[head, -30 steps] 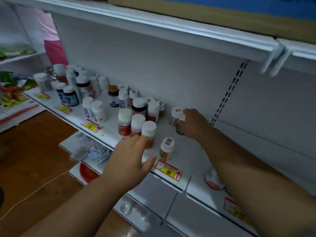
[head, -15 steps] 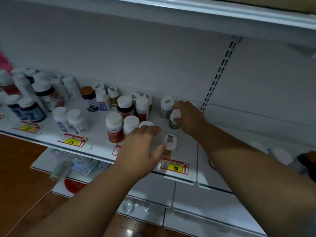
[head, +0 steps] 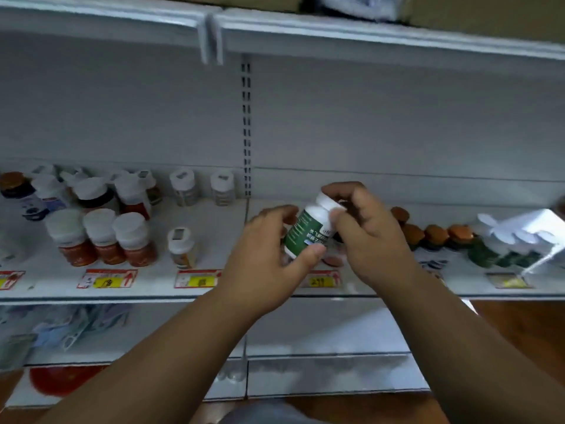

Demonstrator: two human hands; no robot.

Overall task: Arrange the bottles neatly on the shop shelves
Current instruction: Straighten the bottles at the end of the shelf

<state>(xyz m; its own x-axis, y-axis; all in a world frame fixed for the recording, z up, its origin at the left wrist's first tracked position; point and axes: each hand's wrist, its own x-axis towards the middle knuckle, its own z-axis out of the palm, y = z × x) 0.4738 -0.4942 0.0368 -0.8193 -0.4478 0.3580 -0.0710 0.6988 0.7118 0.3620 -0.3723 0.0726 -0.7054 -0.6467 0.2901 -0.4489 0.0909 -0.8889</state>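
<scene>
A green-labelled bottle with a white cap (head: 307, 232) is held tilted above the white shelf (head: 232, 289), near its middle. My left hand (head: 269, 261) grips its lower body, thumb across the label. My right hand (head: 363, 231) pinches the white cap from the right. Left of the hands, three red-labelled bottles (head: 104, 237) stand in a row at the front. A small orange-labelled bottle (head: 182, 247) stands alone beside them. Two clear bottles with white caps (head: 203, 186) stand at the back wall.
More white-capped bottles (head: 76, 191) crowd the shelf's left end. Brown-capped bottles (head: 434, 235) and green bottles (head: 501, 254) stand at the right, next to a white carton (head: 532, 231). Price tags (head: 107, 278) line the shelf edge. Another shelf (head: 336, 35) hangs overhead.
The view has swung right. My right hand lifted the green bottle off the back of the shelf, and my left hand left the red-labelled bottles and took hold of its body.
</scene>
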